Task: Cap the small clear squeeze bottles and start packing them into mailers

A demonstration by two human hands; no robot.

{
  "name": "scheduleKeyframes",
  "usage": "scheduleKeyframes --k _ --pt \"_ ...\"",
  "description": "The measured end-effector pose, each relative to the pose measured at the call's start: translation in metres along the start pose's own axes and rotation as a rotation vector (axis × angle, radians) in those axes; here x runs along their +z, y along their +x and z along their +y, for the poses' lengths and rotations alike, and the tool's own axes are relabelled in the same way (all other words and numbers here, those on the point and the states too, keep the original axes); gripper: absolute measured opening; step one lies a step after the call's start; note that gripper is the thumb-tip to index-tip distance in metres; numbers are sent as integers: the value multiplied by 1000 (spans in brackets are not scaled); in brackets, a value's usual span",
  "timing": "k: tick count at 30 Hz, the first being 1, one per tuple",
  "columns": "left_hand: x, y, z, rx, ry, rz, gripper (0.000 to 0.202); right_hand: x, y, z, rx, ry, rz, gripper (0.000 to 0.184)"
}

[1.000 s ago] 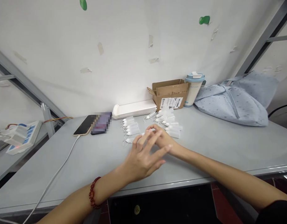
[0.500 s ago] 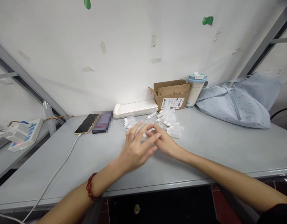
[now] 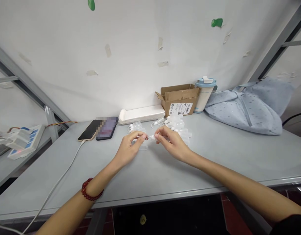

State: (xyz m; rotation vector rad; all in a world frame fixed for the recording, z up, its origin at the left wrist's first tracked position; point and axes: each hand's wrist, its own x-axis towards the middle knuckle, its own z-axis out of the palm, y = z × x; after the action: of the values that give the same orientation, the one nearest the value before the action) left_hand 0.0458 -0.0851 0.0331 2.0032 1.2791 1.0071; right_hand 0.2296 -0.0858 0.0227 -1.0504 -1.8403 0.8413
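Between my two hands, above the grey table (image 3: 111,176), is a small white piece with a pointed end (image 3: 152,137). The thumb and fingertips of my right hand (image 3: 173,143) are closed on its wider end. My left hand (image 3: 129,147) pinches at the pointed side, on what looks like a thin cord. Just behind my right hand lies a pile of small translucent white tubes (image 3: 176,122) with pointed tips and thin cords. Several similar tubes (image 3: 135,126) lie in a group behind my left hand, which partly covers them.
At the back stand a long white stack (image 3: 142,114), an open cardboard box (image 3: 181,99) and a lidded cup (image 3: 204,94). A light blue cloth bag (image 3: 243,112) lies on the right. On the left are two phones (image 3: 90,129), (image 3: 107,129) and a white cable (image 3: 59,181).
My left hand has turned from spread fingers to a pinch and moved slightly left. My right hand has drawn apart from it, and the small white piece now shows between them.
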Motion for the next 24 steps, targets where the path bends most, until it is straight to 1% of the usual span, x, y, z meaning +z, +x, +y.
scheduleKeyframes --k 5,11,24 --pt "0 1 1 29 -11 13 21 0 0 -1 -10 -28 -4 14" --pt "0 1 -1 54 -25 39 20 -3 3 1 -40 -60 -25 14" --pt "-1 4 -3 32 -120 54 19 -3 6 -2 -53 -66 -27 12"
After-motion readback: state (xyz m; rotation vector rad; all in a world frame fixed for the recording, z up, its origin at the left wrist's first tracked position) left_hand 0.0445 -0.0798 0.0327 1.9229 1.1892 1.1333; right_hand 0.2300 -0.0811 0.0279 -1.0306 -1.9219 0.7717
